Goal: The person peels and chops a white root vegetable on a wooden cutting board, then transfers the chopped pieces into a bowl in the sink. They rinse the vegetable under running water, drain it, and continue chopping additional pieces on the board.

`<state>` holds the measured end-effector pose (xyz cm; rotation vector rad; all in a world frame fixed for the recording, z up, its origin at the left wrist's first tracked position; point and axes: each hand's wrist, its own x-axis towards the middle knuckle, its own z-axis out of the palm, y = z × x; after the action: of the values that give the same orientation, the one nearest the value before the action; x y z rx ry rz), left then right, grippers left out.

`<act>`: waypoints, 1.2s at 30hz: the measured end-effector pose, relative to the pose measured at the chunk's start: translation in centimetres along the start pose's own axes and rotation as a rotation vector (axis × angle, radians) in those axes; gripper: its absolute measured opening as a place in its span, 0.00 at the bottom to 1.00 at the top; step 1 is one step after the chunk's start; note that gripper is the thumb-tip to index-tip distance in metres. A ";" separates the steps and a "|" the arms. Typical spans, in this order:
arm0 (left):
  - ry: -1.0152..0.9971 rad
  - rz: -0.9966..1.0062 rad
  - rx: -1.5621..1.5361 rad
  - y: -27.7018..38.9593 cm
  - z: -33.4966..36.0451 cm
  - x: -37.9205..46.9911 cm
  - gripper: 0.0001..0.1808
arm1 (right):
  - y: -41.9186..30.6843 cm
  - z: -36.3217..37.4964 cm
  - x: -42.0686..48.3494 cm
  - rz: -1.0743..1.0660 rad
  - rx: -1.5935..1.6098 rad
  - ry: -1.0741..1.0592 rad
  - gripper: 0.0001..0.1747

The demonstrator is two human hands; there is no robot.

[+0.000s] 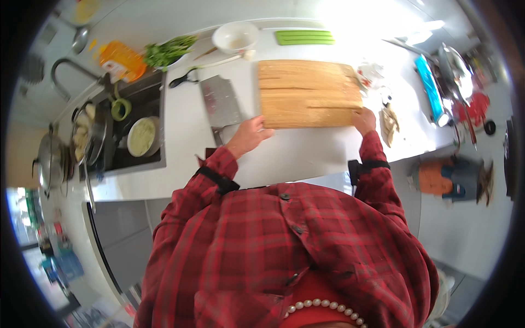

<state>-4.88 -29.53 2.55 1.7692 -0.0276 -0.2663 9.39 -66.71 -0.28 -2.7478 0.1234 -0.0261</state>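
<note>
A wooden cutting board (307,78) lies on the white countertop (295,156) before me. My left hand (250,136) grips its near left corner, fingers at the side edge and thumb along the front. At the near right corner, my right hand (364,121) is closed on the board. The board's top bears dark cracks or grooves and nothing lies on it. Left of it rests a cleaver (220,100) with a wide, stained blade, its handle running down beside my left wrist. A black-handled peeler (185,78) lies beyond the cleaver.
To the left is a sink (163,123) with a bowl of pale green shreds (142,137). Leafy greens (170,51), an orange bottle (122,61), a white bowl (236,37) and a green plastic mat (304,37) line the back. At right are a cloth (389,125) and a blue packet (428,88).
</note>
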 end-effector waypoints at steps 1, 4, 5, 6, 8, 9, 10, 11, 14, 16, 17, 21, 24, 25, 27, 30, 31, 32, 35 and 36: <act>0.019 0.009 -0.023 -0.2 0.0 -0.1 0.27 | -0.1 0.2 0.2 -0.010 -0.060 0.019 0.18; -0.002 -0.141 -0.068 -0.6 -0.5 0.4 0.24 | 0.1 -0.1 -0.5 -0.148 -0.050 0.042 0.18; -0.030 -0.145 -0.071 -0.7 -0.6 0.4 0.25 | -0.1 -0.2 -0.6 -0.165 -0.079 0.025 0.18; -0.038 -0.174 -0.068 -0.6 -0.7 0.3 0.29 | -0.1 -0.4 -1.0 -0.161 -0.070 0.051 0.18; -0.070 -0.218 -0.049 -0.4 -0.9 -0.1 0.38 | -0.5 -0.7 -1.4 -0.137 -0.119 0.042 0.19; -0.069 -0.214 -0.060 -0.4 -0.9 -0.5 0.40 | -0.7 -0.7 -1.8 -0.135 -0.144 0.000 0.17; -0.054 -0.203 -0.071 -0.3 -0.6 -1.1 0.43 | -0.7 -0.9 -2.0 -0.115 -0.165 -0.029 0.17; -0.039 -0.199 -0.064 -0.2 -0.4 -1.8 0.46 | -0.8 -0.9 -2.3 -0.093 -0.185 -0.035 0.16; -0.084 -0.240 -0.185 0.1 -0.3 -4.0 0.50 | -0.6 -0.8 -3.3 -0.077 -0.135 -0.023 0.16; -0.135 -0.315 -0.177 0.4 -0.7 -5.1 0.49 | -0.4 -0.9 -3.8 -0.150 -0.102 -0.050 0.17; -0.140 -0.307 -0.198 0.5 -0.9 -5.7 0.47 | -0.3 -1.0 -3.9 -0.156 -0.100 -0.055 0.17; -0.067 -0.235 -0.107 0.1 -3.8 -8.4 0.36 | -0.7 -1.7 -4.4 -0.100 -0.108 -0.101 0.19; 0.118 -0.140 0.036 -1.5 -8.5 -11.6 0.23 | -2.7 -2.1 -5.5 -0.167 -0.240 -0.088 0.23; 0.209 -0.102 0.084 -2.1 -10.4 -13.0 0.22 | -3.8 -2.3 -6.1 -0.181 -0.212 -0.085 0.24; 0.388 -0.074 0.098 -3.9 -14.5 -16.2 0.19 | -7.4 -2.4 -7.8 -0.199 -0.126 -0.096 0.26; 0.475 -0.191 0.355 -7.2 -21.6 -21.2 0.17 | -15.9 -2.0 -10.6 -0.138 0.058 -0.186 0.26; 0.545 -0.175 0.442 -8.5 -23.5 -23.0 0.17 | -19.4 -1.3 -11.9 -0.217 0.146 -0.228 0.25; 0.630 -0.111 0.543 -9.5 -25.2 -24.3 0.18 | -22.9 -0.5 -13.0 -0.226 0.271 -0.264 0.25; 0.752 -0.069 0.665 -13.0 -30.0 -27.9 0.18 | -34.5 3.8 -17.0 -0.392 0.381 -0.440 0.25; 0.770 -0.076 0.691 -13.7 -30.4 -28.0 0.19 | -37.5 5.7 -17.8 -0.471 0.487 -0.475 0.25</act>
<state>-27.98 7.27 -0.30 2.4545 0.5595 0.4379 -5.04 -28.46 8.73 -2.1672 -0.5789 0.4080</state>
